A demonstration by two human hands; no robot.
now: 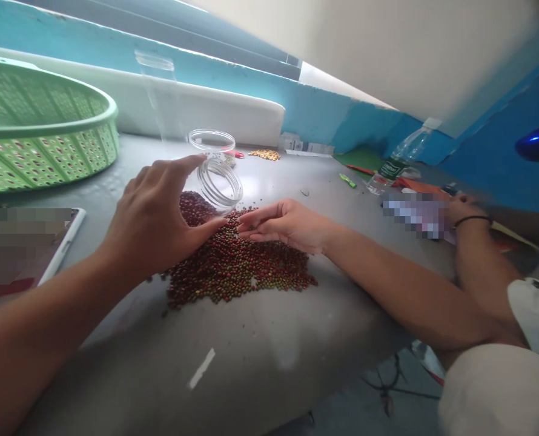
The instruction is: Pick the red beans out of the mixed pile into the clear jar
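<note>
My left hand (154, 215) is wrapped round a clear plastic jar (221, 184), tilted with its open mouth facing right. Its thumb lies under the jar and its fingers over the top. Below and between my hands spreads a heap of small red and green beans (233, 266) on the grey table (269, 345). My right hand (287, 225) is just over the heap, close to the jar's mouth, its fingertips drawn together. Whatever is between those fingertips is too small to name. Another clear jar (212, 142) stands upright behind the tilted one.
A green perforated basket (46, 145) stands at left, above a white-edged device (63, 245). At the back are a tall clear container (160, 100) and yellow kernels (264, 155). On the right are a plastic bottle (394, 160) and another person's hand (464, 212) by a blurred packet.
</note>
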